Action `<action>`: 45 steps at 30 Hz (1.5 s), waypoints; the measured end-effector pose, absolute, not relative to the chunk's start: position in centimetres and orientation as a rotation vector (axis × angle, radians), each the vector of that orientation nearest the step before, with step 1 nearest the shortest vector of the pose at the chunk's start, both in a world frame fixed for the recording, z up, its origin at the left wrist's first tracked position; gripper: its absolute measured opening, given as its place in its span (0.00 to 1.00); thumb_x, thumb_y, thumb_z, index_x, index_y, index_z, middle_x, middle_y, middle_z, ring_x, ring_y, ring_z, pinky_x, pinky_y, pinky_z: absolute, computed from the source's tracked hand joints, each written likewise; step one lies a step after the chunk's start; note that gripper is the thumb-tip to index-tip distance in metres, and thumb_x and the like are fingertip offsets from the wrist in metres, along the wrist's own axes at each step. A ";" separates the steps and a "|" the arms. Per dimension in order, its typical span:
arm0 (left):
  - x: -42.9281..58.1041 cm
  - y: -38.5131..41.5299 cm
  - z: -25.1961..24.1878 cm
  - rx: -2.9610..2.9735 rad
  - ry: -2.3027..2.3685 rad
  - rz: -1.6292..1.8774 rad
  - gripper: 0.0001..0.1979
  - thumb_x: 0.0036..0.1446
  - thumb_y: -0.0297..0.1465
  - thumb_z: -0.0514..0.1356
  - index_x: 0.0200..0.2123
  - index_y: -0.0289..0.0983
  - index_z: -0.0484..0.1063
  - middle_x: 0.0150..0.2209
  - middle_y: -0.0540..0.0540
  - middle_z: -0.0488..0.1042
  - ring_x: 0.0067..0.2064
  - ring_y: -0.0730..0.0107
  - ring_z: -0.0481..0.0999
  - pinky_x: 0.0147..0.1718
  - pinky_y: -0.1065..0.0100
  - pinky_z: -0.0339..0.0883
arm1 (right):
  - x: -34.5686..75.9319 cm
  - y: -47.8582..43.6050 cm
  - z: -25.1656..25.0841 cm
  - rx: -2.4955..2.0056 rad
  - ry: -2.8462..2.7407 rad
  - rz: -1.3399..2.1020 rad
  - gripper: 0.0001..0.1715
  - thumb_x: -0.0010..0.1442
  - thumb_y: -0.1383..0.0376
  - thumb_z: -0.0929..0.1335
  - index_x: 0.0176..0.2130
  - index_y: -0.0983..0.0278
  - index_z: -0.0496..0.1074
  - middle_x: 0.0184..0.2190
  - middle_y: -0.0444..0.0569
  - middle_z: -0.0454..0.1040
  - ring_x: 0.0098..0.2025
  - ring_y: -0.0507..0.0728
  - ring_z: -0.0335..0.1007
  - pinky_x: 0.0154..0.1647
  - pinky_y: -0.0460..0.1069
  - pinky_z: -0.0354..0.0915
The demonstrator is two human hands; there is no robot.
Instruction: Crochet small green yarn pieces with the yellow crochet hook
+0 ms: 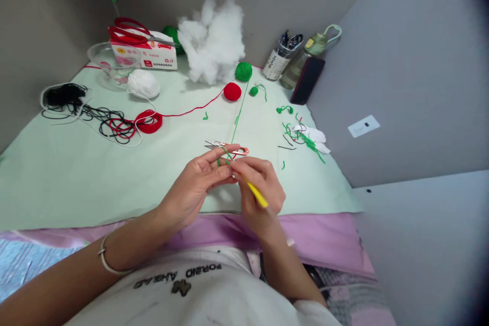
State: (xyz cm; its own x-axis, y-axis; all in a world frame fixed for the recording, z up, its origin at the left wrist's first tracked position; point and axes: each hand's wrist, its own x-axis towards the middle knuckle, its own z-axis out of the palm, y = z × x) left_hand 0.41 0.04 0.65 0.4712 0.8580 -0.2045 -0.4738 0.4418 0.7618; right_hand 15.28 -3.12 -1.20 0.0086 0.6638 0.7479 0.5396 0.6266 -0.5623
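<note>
Walled-in craft corner; whether in a home or a workroom cannot be told. Grey walls [405,56] at ten and two o'clock enclose a table [95,183]. Handicraft is shown by the green yarn ball [243,71] at twelve, white stuffing [214,43] between eleven and twelve, black yarn [65,95] at nine and yarn scraps [311,143] at three; desk use by the pen cup [275,64] at one.

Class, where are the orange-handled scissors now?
In the head view, the scissors lie on the table slightly left of centre, just beyond the left hand.

Left hand [192,181] and right hand [268,186] both pinch, close together.
</note>
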 end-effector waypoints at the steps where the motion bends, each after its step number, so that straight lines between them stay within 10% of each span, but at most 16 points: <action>1: 0.4 0.2 0.5 0.654 0.627 0.881 0.16 0.60 0.32 0.70 0.52 0.42 0.83 0.50 0.46 0.82 0.45 0.69 0.78 0.49 0.68 0.73 | 15.4 -3.1 -1.2 -1.010 -1.689 0.071 0.19 0.68 0.73 0.69 0.52 0.55 0.80 0.46 0.51 0.82 0.47 0.57 0.80 0.45 0.54 0.78; 7: 0.1 0.9 0.4 0.587 0.638 0.919 0.09 0.58 0.29 0.71 0.42 0.42 0.86 0.50 0.48 0.81 0.38 0.74 0.76 0.46 0.70 0.74 | 15.5 -2.8 -0.3 -1.031 -1.238 0.482 0.11 0.71 0.65 0.67 0.41 0.58 0.80 0.34 0.47 0.80 0.31 0.54 0.76 0.31 0.52 0.74; 17: -0.1 0.2 1.3 0.776 0.648 0.882 0.16 0.62 0.30 0.67 0.53 0.38 0.81 0.50 0.43 0.81 0.49 0.61 0.79 0.58 0.58 0.70 | 16.0 -2.7 -0.2 -0.963 -1.155 0.816 0.11 0.72 0.61 0.67 0.41 0.60 0.79 0.36 0.46 0.82 0.31 0.52 0.78 0.35 0.50 0.75; 26: 0.0 0.2 1.3 0.672 0.673 0.903 0.19 0.57 0.30 0.70 0.54 0.42 0.82 0.34 0.51 0.77 0.37 0.71 0.75 0.45 0.68 0.73 | 15.9 -3.8 -0.7 -1.016 -1.766 0.060 0.21 0.67 0.72 0.70 0.54 0.52 0.79 0.46 0.49 0.82 0.48 0.58 0.81 0.46 0.54 0.79; 35: -0.2 0.5 1.1 0.665 0.642 0.849 0.19 0.58 0.29 0.71 0.53 0.43 0.82 0.46 0.48 0.80 0.37 0.75 0.75 0.42 0.72 0.74 | 15.8 -2.6 0.1 -0.964 -1.272 0.684 0.11 0.72 0.62 0.67 0.41 0.58 0.81 0.38 0.48 0.82 0.31 0.53 0.76 0.32 0.51 0.75; 45: 0.4 0.6 0.4 0.596 0.609 0.846 0.13 0.58 0.31 0.71 0.47 0.41 0.85 0.38 0.49 0.78 0.33 0.76 0.71 0.40 0.72 0.74 | 15.6 -3.0 -0.9 -1.055 -1.646 0.094 0.16 0.67 0.71 0.69 0.49 0.53 0.81 0.45 0.49 0.82 0.46 0.58 0.81 0.45 0.55 0.79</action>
State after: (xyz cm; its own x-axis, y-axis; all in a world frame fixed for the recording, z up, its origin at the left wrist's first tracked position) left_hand 0.40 0.64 0.39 0.5191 0.8176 -0.2494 -0.4962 0.5258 0.6909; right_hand 15.56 -3.04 -0.90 0.0228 0.6687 0.7432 0.5794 0.5970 -0.5549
